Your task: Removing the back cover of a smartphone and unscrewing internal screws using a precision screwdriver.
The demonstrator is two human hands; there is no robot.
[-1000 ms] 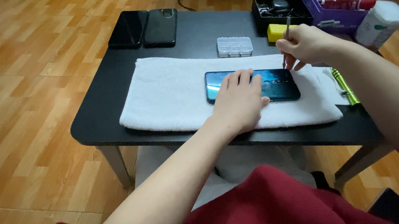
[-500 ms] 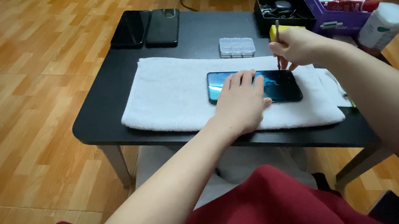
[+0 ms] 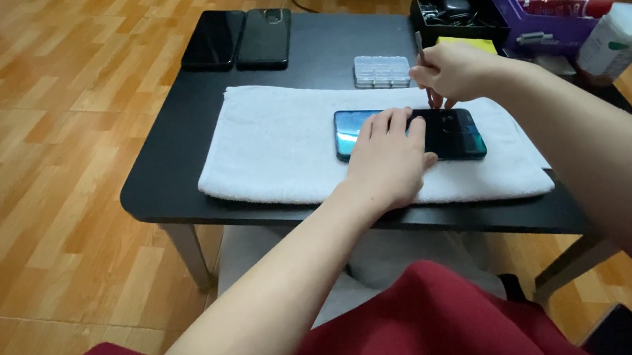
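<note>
The left hand (image 3: 389, 161) lies flat and open on a dark phone (image 3: 408, 134), which sits on a white towel (image 3: 279, 146). The right hand (image 3: 455, 71) pinches a thin tool (image 3: 424, 74) at the phone's far edge.

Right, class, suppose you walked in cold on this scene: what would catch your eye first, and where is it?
First, the dark blue-green phone lying flat on a white towel spread over the black table. The left hand presses down on the phone, while the right hand holds a thin tool upright at the phone's far edge. Two more dark phones lie side by side at the table's far left corner.
</note>
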